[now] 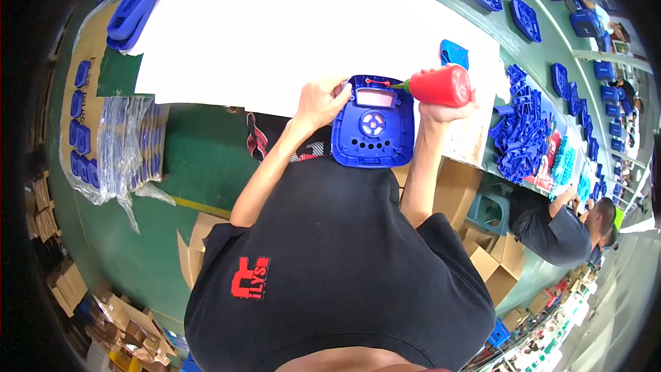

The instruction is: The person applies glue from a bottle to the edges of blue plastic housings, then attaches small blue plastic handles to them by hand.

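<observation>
My left hand [319, 104] grips the upper left corner of a blue plastic housing [344, 139], thumb and fingers closed on its edge. The housing has a rectangular window, a round cluster of openings and a row of small holes. My right hand [447, 111] is wrapped round a red squeeze bottle [447, 87], tilted so that its green nozzle [401, 85] points left at the top of the housing. By the nozzle's tip a thin red piece or line crosses the housing's upper edge. Whether the tip touches is too small to tell.
White sheeting [275, 27] covers the bench ahead. A pile of blue plastic parts [516, 127] lies to the right, beyond a light-blue piece [454, 54]. Blue housings [134, 15] are stacked far left. A co-worker [561, 227] sits at the right. Cardboard boxes [499, 262] stand below.
</observation>
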A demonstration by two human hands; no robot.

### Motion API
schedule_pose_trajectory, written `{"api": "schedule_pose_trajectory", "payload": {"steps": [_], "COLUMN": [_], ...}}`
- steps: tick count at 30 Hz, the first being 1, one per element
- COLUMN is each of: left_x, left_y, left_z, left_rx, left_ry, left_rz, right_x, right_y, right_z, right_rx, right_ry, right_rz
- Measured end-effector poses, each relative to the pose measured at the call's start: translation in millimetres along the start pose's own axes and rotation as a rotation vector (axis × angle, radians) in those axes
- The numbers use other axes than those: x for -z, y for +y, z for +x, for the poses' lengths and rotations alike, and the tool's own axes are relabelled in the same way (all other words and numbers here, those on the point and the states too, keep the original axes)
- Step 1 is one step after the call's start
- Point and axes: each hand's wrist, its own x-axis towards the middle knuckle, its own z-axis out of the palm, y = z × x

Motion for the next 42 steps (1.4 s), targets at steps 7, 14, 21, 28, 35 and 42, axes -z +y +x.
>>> {"api": "schedule_pose_trajectory", "payload": {"steps": [7, 14, 21, 28, 35, 42], "left_x": [-4.7, -4.8, -7.8, -1.8, -7.8, -5.4], "left_y": [-8.9, -7.4, 1.0, 4.8, -5.2, -3.5], "left_z": [0.3, -0.9, 4.2, 4.8, 0.2, 2.5], "left_rx": [-0.011, -0.059, -0.062, -0.06, -0.041, -0.01], "left_ry": [0.032, 0.063, 0.032, 0.053, 0.025, 0.06], "left_rz": [-0.02, 0.013, -0.028, 0.004, -0.005, 0.026], "right_x": [25.8, 30.2, 73.1, 110.1, 219.7, 217.5], "right_y": [-24.9, -56.0, -90.6, -127.6, -173.1, -150.1], "right_z": [15.3, 23.5, 78.7, 156.3, 281.1, 262.3], "right_rx": [0.008, -0.113, -0.313, -0.2, 0.058, 0.146], "right_ry": [0.107, 0.204, -0.094, -0.325, 0.227, -0.071], "right_rz": [0.144, 0.342, -0.654, -1.775, -2.177, -2.316]}}
